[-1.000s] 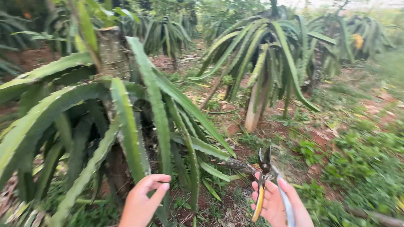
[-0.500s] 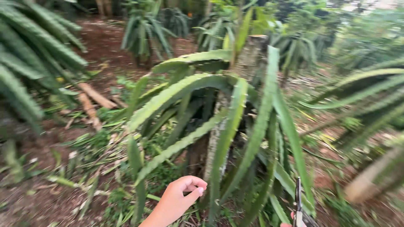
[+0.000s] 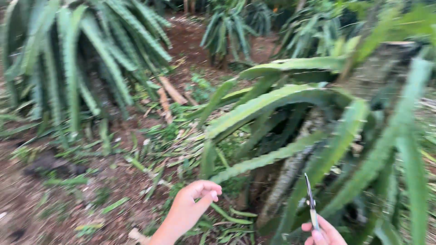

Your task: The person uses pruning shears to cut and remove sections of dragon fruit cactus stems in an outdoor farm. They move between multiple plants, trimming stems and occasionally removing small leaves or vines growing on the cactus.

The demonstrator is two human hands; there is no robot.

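ground: red-brown soil [image 3: 27, 199], scattered cut green stems | upper left: drooping cactus clump [image 3: 77, 54] | top centre: further clumps [image 3: 227, 27] | light: soft daylight

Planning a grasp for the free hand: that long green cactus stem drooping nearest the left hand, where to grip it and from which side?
Judging by its pose, grip the drooping stem on its lower stretch, near the left hand, coming from below and the left. There it slopes bare and unobstructed; higher up it crosses the post and other stems. Pinch the flat faces, not the ribbed edges. The right hand holds the pruning shears.

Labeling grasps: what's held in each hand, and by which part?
Right hand holds pruning shears at the handle end, blades up. Left hand is loosely curled and holds nothing.
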